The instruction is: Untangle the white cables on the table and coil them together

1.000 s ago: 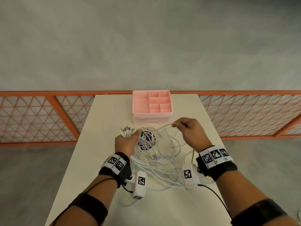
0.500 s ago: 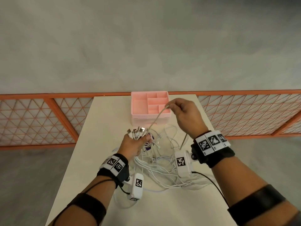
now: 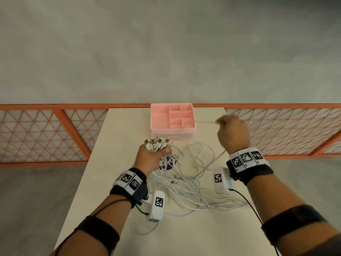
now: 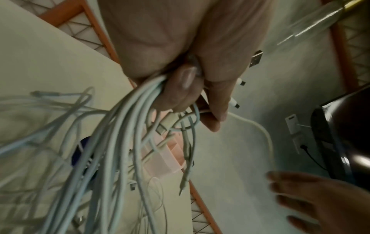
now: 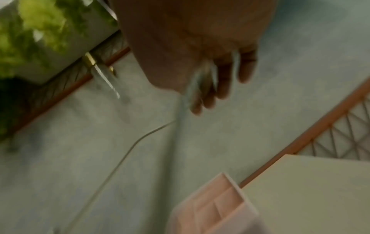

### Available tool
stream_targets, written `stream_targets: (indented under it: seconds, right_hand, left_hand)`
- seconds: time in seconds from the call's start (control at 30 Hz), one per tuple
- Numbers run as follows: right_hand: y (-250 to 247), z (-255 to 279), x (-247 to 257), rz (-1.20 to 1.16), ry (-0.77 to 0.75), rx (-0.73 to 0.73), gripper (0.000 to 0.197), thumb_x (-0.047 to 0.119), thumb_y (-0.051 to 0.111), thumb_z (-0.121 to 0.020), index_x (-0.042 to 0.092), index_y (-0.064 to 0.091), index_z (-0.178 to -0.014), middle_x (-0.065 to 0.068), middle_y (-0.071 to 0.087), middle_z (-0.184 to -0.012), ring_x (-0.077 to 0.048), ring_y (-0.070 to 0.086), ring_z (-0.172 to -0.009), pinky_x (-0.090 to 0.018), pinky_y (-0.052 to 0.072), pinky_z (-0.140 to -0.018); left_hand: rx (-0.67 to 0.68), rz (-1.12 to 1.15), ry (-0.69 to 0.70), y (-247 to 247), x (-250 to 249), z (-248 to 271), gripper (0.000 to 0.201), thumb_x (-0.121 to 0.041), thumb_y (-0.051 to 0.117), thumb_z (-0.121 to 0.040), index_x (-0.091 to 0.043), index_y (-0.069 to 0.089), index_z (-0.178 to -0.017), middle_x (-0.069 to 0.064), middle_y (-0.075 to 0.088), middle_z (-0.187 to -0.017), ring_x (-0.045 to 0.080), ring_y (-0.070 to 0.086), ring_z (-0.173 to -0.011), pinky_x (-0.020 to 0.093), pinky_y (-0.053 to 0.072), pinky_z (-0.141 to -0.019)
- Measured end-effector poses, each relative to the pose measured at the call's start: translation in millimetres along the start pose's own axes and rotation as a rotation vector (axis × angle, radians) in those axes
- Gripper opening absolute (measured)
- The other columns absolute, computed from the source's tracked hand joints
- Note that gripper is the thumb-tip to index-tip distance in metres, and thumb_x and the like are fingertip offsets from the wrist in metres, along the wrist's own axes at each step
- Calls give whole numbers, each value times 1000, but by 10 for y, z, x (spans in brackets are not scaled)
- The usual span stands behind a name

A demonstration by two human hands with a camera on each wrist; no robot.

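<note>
A tangle of white cables (image 3: 186,187) lies on the cream table (image 3: 118,130). My left hand (image 3: 149,156) grips a bunch of the cables near their ends, with several plugs (image 3: 156,143) fanning out above the fist. In the left wrist view the left hand (image 4: 190,88) has its fingers curled round the cable bundle (image 4: 124,126). My right hand (image 3: 231,133) is raised at the right and pinches one white cable (image 3: 201,122), drawn taut over the pink box. The right wrist view is blurred; the right hand (image 5: 202,88) shows a strand (image 5: 112,172) trailing from its fingers.
A pink compartment box (image 3: 172,121) stands at the table's far edge. A purple-and-white round object (image 3: 168,161) lies under the cables beside my left hand. An orange mesh fence (image 3: 46,132) runs behind the table over a grey floor.
My right hand has risen and swung out to the right, drawing its cable out of the tangle. My left hand has lifted slightly with its bunch of plugs.
</note>
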State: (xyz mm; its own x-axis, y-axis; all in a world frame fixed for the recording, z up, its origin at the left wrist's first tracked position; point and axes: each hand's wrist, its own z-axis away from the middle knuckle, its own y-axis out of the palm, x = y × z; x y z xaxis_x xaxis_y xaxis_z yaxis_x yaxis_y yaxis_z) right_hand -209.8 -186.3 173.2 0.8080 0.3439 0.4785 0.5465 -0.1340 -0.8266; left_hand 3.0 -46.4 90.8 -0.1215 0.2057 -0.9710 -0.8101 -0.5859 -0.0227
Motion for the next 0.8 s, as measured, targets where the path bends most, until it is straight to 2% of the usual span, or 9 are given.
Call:
stream_targets:
  seconds: [0.07, 0.17, 0.23, 0.33, 0.43, 0.5, 0.63, 0.7, 0.8]
  right_hand:
    - [89, 114, -3, 340, -34, 197, 39, 8, 52, -89, 19, 60, -125, -10, 56, -127, -35, 52, -114, -51, 48, -94]
    - [248, 350, 219, 336, -386, 267, 49, 17, 55, -91, 18, 47, -140, -7, 46, -145, -31, 40, -134, -56, 36, -110]
    - [379, 482, 375, 264, -530, 372, 31, 25, 48, -98, 16, 56, -126, -7, 58, -130, -28, 52, -124, -54, 37, -108]
    - [434, 503, 489, 96, -395, 573, 27, 25, 44, -102, 6, 61, -93, -11, 66, -91, -30, 62, -87, -37, 46, -75]
    - [364, 467, 532, -139, -404, 590, 30, 22, 48, -101, 2, 66, -87, -10, 67, -80, -26, 59, -74, -36, 44, -68]
    - [306, 463, 600, -221, -431, 567, 27, 17, 51, -99, 2, 68, -84, -4, 67, -74, -18, 59, -68, -31, 44, -64]
    - [168, 441, 732, -387, -360, 451, 24, 14, 55, -97, 7, 68, -77, 18, 54, -50, 3, 52, -53, -12, 34, -53]
    - [123, 447, 751, -454, -337, 405, 24, 12, 56, -96, 7, 68, -75, 18, 52, -47, 4, 52, -51, -11, 34, -51]
    - [83, 438, 724, -558, -263, 305, 24, 9, 58, -92, 5, 68, -71, 15, 50, -47, -1, 49, -47, -11, 30, -49]
  left_hand:
    - [7, 5, -22, 33, -28, -38, 52, -27, 91, -69, -12, 55, -102, -5, 52, -64, 7, 43, -47, 22, 34, -44]
    - [33, -15, -10, 144, -96, -28, 53, -26, 90, -71, -15, 50, -104, -3, 54, -72, 8, 43, -53, 22, 34, -44]
    - [45, -42, -7, 186, -111, -27, 41, -21, 88, -74, -16, 53, -94, -6, 54, -62, 5, 44, -44, 19, 33, -39]
    - [77, -31, -5, 180, -73, -1, 47, -25, 91, -70, -6, 61, -101, -5, 56, -61, 0, 41, -37, 18, 32, -38]
    - [72, -50, -11, 137, -89, 83, 25, -10, 83, -78, -8, 60, -87, -15, 56, -43, -1, 45, -33, 12, 33, -36]
    - [66, -53, 16, 139, -90, 132, 28, -3, 80, -80, -16, 55, -76, -18, 54, -39, -2, 49, -36, 11, 35, -38]
    - [3, -60, 43, 76, 27, 59, 20, -6, 85, -75, -18, 69, -79, -8, 74, -67, 11, 71, -65, 29, 56, -70]
    - [-8, -57, 44, 67, 23, 46, 23, -15, 89, -70, -14, 72, -86, -1, 77, -80, 17, 74, -79, 38, 59, -84]
    - [19, -35, 65, 82, -44, 31, 39, -24, 91, -63, -9, 73, -94, 5, 78, -90, 23, 75, -88, 45, 58, -90]
